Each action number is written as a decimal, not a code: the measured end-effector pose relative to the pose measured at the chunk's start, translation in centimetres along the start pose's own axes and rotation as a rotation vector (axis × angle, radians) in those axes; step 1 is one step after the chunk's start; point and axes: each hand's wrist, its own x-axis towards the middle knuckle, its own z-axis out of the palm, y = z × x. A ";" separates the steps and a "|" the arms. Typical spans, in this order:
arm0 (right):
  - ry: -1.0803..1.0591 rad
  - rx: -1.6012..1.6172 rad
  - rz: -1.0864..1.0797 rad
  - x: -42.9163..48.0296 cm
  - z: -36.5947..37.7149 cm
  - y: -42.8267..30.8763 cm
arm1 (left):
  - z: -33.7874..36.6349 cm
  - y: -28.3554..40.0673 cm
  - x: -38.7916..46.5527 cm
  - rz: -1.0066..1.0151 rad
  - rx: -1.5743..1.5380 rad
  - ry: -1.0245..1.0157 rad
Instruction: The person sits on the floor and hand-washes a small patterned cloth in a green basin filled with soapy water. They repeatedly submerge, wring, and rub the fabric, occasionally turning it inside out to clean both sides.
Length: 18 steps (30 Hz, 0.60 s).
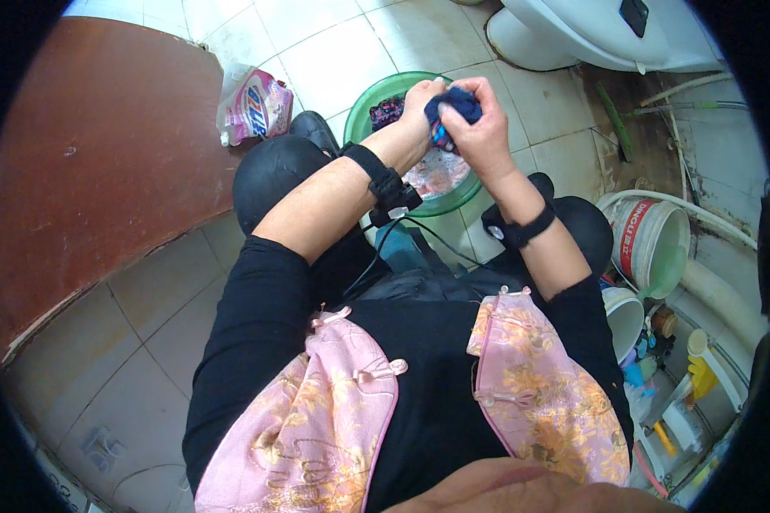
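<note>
A bunched dark blue cloth [460, 106] with a coloured patterned part is held over a green plastic basin [360, 106]. My right hand [484, 128] grips it from the right, thumb and fingers closed around it. My left hand [421, 106] is at the cloth's left side, its fingers curled and partly hidden by it. Inside the basin, soapy water with pinkish cloth [437, 173] shows below my hands. A dark cloth with pink specks [387, 113] lies at the basin's left side.
A pink and white detergent bag [256, 106] stands left of the basin, beside a reddish-brown door [102, 147]. A white toilet [545, 32] is at the upper right. On the right are a tipped white bucket [648, 240], a smaller container [622, 320], pipes and brushes. My knees flank the basin.
</note>
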 end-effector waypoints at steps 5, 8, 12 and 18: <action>0.234 -0.272 0.208 2.3 -0.7 2.1 | 2.5 -0.8 -2.0 0.124 0.310 0.294; 0.127 -0.213 -0.015 0.8 0.0 1.0 | 2.1 0.6 -2.0 0.162 0.304 0.279; 0.044 -0.170 -0.187 -0.4 0.8 0.4 | 1.4 1.7 -1.6 0.191 0.217 0.225; 0.149 -0.327 0.155 1.6 -0.8 5.5 | 2.9 0.0 -3.0 0.338 0.762 0.288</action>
